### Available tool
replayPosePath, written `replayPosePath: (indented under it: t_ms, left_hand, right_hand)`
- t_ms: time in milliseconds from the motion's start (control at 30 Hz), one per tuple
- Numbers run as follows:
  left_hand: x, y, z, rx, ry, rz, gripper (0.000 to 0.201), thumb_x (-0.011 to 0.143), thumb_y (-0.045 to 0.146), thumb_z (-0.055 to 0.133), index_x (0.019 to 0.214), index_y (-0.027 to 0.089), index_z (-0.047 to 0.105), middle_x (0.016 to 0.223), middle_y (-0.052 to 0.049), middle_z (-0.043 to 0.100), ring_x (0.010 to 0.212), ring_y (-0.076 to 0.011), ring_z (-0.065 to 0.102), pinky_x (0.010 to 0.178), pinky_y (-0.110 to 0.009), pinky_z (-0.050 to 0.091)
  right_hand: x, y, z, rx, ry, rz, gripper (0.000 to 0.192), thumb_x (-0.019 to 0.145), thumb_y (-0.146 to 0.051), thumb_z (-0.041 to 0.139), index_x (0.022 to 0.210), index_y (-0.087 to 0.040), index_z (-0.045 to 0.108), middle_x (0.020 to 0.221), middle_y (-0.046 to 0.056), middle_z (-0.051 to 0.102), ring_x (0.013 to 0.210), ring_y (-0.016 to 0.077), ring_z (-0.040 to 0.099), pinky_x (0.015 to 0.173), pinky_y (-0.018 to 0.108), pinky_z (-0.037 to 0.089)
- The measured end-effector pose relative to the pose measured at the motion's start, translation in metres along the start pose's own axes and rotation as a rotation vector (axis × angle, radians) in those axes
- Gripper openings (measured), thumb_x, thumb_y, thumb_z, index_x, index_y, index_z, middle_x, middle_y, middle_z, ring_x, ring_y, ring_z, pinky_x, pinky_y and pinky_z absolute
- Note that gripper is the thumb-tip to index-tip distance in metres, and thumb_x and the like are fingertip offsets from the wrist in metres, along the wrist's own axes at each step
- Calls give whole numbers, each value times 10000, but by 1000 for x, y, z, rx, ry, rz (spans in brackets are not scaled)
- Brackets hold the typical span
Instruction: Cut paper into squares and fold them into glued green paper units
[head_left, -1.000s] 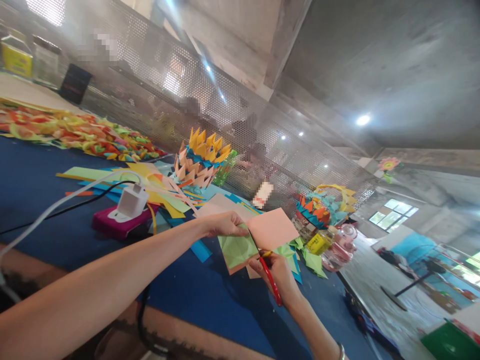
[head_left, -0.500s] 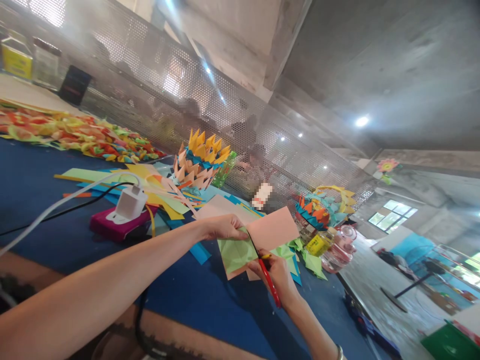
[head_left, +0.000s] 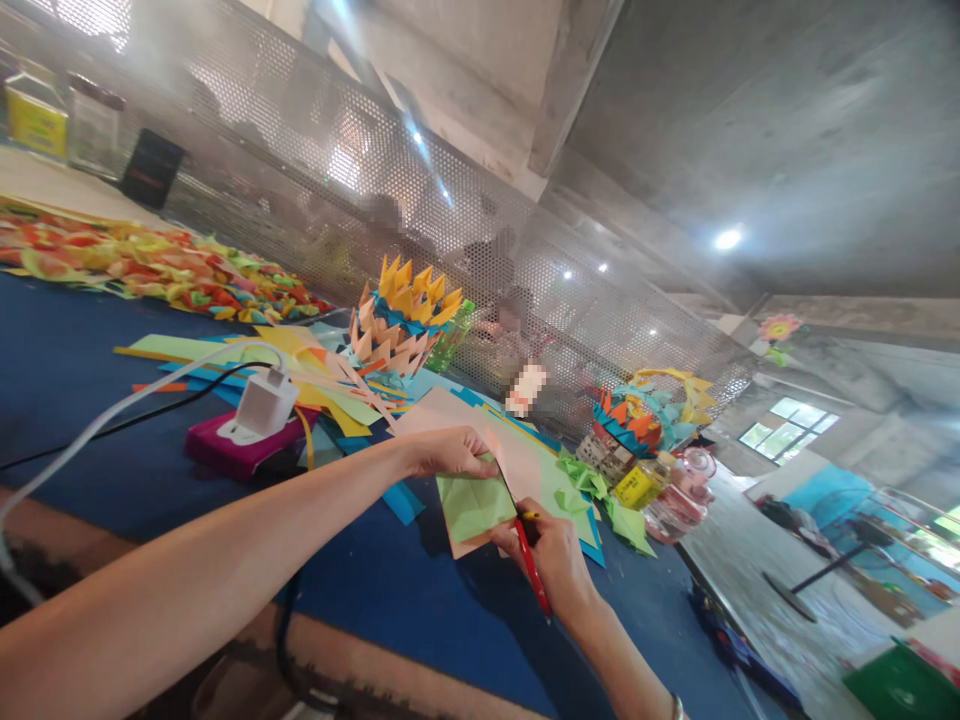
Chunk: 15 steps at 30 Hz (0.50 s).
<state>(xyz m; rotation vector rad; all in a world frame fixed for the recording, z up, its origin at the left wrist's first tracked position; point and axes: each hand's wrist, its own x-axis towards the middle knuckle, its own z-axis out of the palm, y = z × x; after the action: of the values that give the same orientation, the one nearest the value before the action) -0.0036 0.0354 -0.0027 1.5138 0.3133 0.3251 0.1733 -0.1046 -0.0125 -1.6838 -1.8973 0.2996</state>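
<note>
My left hand (head_left: 454, 452) pinches the top edge of a green sheet of paper (head_left: 476, 505) laid over pink paper (head_left: 459, 547). In my right hand (head_left: 559, 560) is a pair of scissors (head_left: 531, 570) with red handles, its dark blades along the right edge of the green sheet. Both hands are just above the blue tabletop (head_left: 390, 630). Behind the blades, a wide pink sheet (head_left: 517, 460) lies on the table. Green folded paper pieces (head_left: 589, 480) are to the right of it.
A purple power strip (head_left: 225, 450) with a white charger (head_left: 261, 405) and cables sits left. Paper strips (head_left: 330, 390) and a folded-paper basket (head_left: 401, 330) lie beyond. Bottles (head_left: 679, 500) stand right; a pile of coloured paper bits (head_left: 150, 265) spreads at far left.
The pink flap that stood out to the right of the blades has dropped and no longer sticks out. My right hand and the scissors have turned slightly; my left hand stays nearly still.
</note>
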Motion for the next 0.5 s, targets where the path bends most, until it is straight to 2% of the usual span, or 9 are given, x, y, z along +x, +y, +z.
replayPosePath:
  t_ms: [133, 300, 500]
  left_hand:
    - [0, -2, 2, -12, -17, -17, 393, 571, 518, 830, 681, 156, 724, 537, 18, 651, 551, -143, 612, 616, -234, 479]
    - [0, -1, 5, -19, -40, -16, 408, 559, 501, 843, 759, 161, 739, 612, 13, 685, 627, -157, 638, 655, -235, 481]
    - [-2, 0, 7, -20, -50, -3, 438, 545, 525, 843, 744, 151, 727, 600, 19, 671, 604, -146, 619, 640, -225, 477]
  right_hand:
    - [-1, -1, 0, -43, -11, -33, 368, 816, -547, 610, 741, -199, 516, 551, -23, 601, 498, 124, 485, 498, 217, 362]
    - [2, -2, 0, -57, -18, -53, 429, 823, -594, 585, 701, -205, 452, 492, -72, 487, 482, 97, 363, 480, 210, 296]
    - [2, 3, 3, -70, -25, -56, 458, 831, -644, 544, 722, -206, 467, 489, -51, 522, 464, 113, 441, 474, 218, 301]
